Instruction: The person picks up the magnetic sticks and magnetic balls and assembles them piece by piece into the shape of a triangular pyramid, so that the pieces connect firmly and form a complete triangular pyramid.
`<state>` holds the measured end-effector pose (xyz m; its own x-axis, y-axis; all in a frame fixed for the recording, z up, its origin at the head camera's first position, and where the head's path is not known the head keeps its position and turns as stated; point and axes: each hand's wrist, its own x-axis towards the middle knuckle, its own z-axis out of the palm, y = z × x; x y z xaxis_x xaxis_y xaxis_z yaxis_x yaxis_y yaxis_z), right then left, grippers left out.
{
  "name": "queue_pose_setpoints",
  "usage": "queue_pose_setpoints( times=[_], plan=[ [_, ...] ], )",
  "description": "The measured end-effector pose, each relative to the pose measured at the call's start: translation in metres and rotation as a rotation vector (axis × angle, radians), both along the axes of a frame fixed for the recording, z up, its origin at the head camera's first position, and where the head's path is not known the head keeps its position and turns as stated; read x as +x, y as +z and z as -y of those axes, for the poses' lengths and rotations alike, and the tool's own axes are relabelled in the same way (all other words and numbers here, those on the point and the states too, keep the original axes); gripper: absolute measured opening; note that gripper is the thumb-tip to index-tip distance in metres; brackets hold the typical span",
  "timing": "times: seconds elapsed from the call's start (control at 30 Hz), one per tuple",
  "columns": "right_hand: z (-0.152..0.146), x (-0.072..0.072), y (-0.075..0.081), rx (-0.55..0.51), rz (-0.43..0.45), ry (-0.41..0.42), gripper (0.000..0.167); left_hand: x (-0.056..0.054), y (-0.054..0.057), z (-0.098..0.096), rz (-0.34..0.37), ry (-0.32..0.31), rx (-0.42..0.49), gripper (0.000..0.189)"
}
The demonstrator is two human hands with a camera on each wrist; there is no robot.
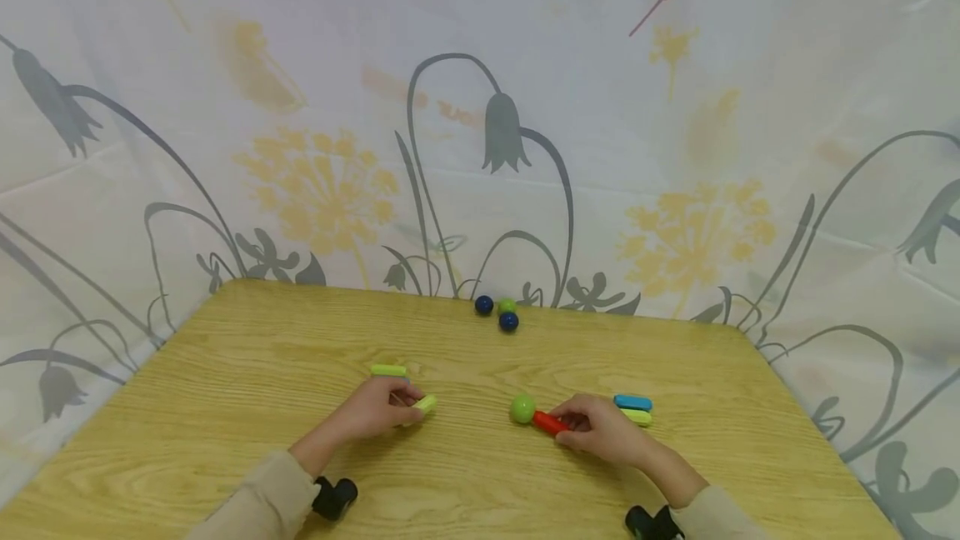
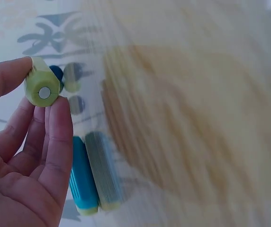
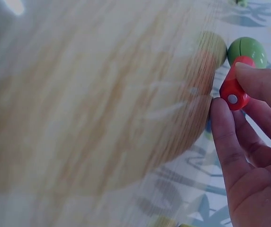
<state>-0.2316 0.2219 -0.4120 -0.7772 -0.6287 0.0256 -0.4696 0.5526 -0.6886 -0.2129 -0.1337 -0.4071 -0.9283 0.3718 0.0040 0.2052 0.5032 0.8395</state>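
wrist views: hands (image 2: 31,156) cropped | head view: left blue stick (image 2: 83,175) mostly hidden, sleeves (image 1: 262,497) cut off

My left hand (image 1: 377,408) pinches 1 yellow-green rod (image 1: 426,404); my right hand (image 1: 602,432) grips 1 red rod (image 1: 550,422) touching 1 green ball (image 1: 522,408).

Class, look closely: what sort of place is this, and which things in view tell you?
Probably an indoor play or activity table, though the wider room is out of view. The clues: a wood-grain tabletop, a flower-patterned backdrop behind it, and small, toy-like rods and balls.
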Motion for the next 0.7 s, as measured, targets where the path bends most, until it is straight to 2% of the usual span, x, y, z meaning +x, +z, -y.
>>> queue_pose_setpoints(
  times=[0.27,0.47,0.7],
  plan=[
    [0.0,-0.001,0.001,0.005,0.004,0.001,0.029,0.0,0.002,-0.016,0.05,-0.009,0.039,0.029],
    [0.001,0.0,0.001,0.01,0.016,-0.002,0.03,0.002,0.003,-0.028,0.056,-0.041,0.02,0.03],
    [0.001,-0.001,0.0,0.017,0.004,0.006,0.03,0.0,0.0,-0.042,0.092,-0.075,0.039,0.03]
  ],
)
